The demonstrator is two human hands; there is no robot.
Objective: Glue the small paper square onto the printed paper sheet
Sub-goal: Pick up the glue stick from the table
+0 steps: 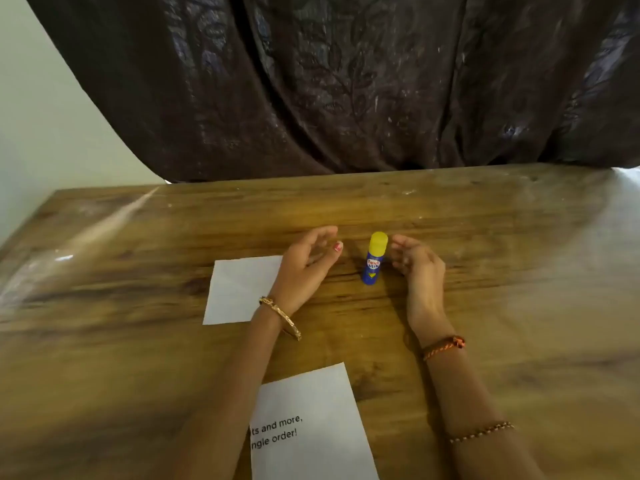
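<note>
- Glossy wood-grain table (485,271) before a dark leaf-patterned curtain (346,81).
- Left hand (304,268) and right hand (420,268), both open and empty, flank an upright cylindrical glue stick (374,259).
- Small paper square (239,289) lies partly under the left hand; printed paper sheet (311,427) nearest the camera.

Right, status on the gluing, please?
Left hand and right hand open, flanking upright capped glue stick. Paper square, printed sheet apart, unglued. Nothing obstructing.
</note>
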